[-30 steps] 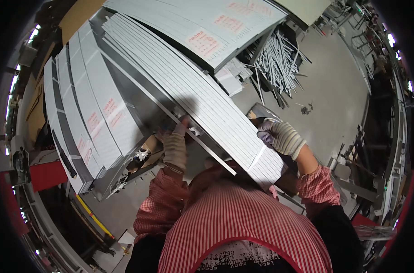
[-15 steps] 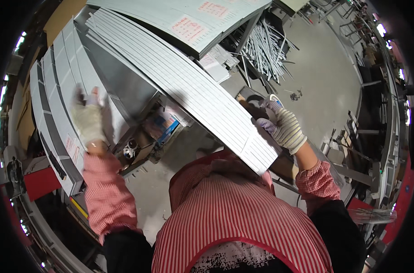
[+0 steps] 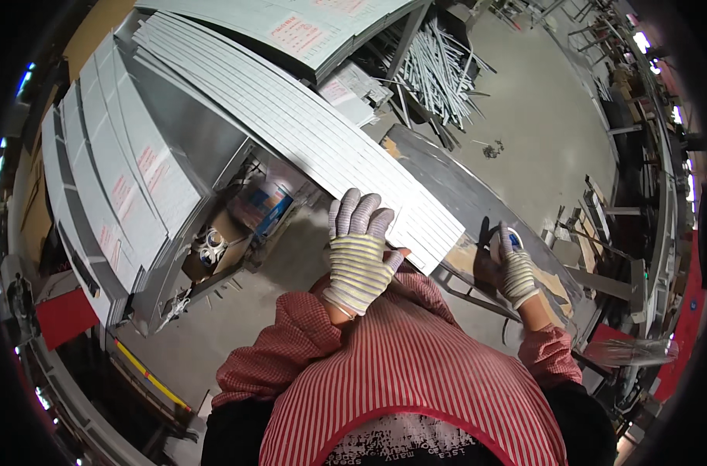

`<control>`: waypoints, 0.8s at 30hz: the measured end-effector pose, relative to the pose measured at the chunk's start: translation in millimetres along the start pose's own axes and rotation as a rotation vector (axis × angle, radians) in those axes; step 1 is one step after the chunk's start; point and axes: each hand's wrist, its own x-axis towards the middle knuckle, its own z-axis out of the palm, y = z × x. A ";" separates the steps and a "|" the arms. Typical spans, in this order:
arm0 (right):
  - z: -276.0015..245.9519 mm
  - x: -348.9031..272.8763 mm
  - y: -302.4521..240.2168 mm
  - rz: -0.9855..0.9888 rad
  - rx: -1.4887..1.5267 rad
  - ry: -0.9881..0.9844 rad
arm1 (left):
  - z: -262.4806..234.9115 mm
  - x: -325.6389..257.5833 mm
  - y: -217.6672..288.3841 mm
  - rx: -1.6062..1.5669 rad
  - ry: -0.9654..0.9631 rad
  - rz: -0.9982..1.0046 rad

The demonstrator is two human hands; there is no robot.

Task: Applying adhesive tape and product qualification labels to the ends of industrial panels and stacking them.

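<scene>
A long stack of pale grey strips point(image 3: 291, 124) runs from the upper left down to its near end in front of me. My left hand point(image 3: 359, 260), in a striped knit glove, lies flat on that near end with fingers spread and the thumb at the edge. My right hand point(image 3: 513, 268), also gloved, rests on the grey metal table point(image 3: 454, 194) to the right of the stack. It is closed on a small white and blue object point(image 3: 510, 239) whose kind I cannot make out. My red striped sleeves fill the lower middle.
More grey panels point(image 3: 112, 194) with red labels are stacked at the left, and others point(image 3: 291, 31) lie on top. Under the stack a shelf holds a cardboard box point(image 3: 213, 248) and a coloured packet point(image 3: 260, 206). Metal rods point(image 3: 439, 62) lie on the floor; metal frames point(image 3: 602, 217) stand at right.
My left hand has left the panels at the far left and come onto the near end of the strip stack. My right hand has dropped from the stack's end onto the table.
</scene>
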 end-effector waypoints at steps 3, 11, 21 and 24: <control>-44.7 6.5 -39.5 -0.288 -0.582 0.122 | 5.7 -2.9 5.5 -0.015 0.016 -0.073; -35.3 50.5 -145.8 -1.066 0.203 0.003 | 52.7 -32.0 -6.4 -0.227 0.157 -0.441; -4.1 68.9 -142.3 -1.033 0.000 0.109 | 43.2 14.0 16.2 0.193 -0.062 -0.506; -8.1 60.6 -152.3 -1.034 0.000 0.035 | 77.9 -17.0 -48.8 0.484 -0.079 -0.309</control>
